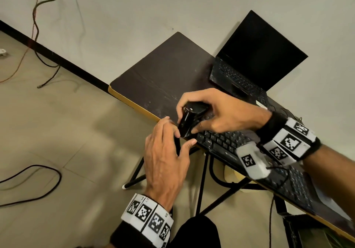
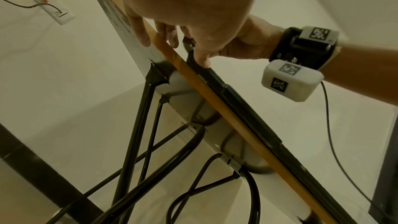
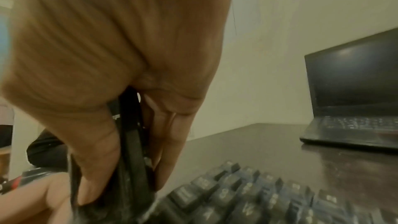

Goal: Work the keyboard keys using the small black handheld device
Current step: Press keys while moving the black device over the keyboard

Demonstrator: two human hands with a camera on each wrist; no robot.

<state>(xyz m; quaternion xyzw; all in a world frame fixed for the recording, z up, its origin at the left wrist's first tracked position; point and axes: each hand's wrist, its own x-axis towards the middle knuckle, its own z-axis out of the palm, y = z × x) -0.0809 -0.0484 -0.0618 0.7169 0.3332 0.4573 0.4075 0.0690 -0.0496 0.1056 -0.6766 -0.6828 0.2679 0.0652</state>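
A small black handheld device point(image 1: 192, 116) stands tilted over the left end of the black keyboard point(image 1: 221, 142). My right hand point(image 1: 187, 119) grips it from above, thumb on the near side and fingers on the far side. In the right wrist view the device point(image 3: 131, 142) is pinched between thumb and fingers, its lower end down at the keys point(image 3: 258, 197). My left hand point(image 1: 182, 139) holds the keyboard's left end. Its thumb point(image 2: 203, 60) lies on the keyboard's front edge point(image 2: 237, 98), and its fingers point(image 2: 144, 40) rest over the table edge.
The keyboard lies along the front edge of a dark table point(image 1: 163, 70) with a yellow rim point(image 2: 206, 91). An open black laptop point(image 1: 259, 51) with a dark screen stands behind it. Black folding legs point(image 2: 133, 134) are under the table, and cables point(image 1: 38, 180) lie on the floor.
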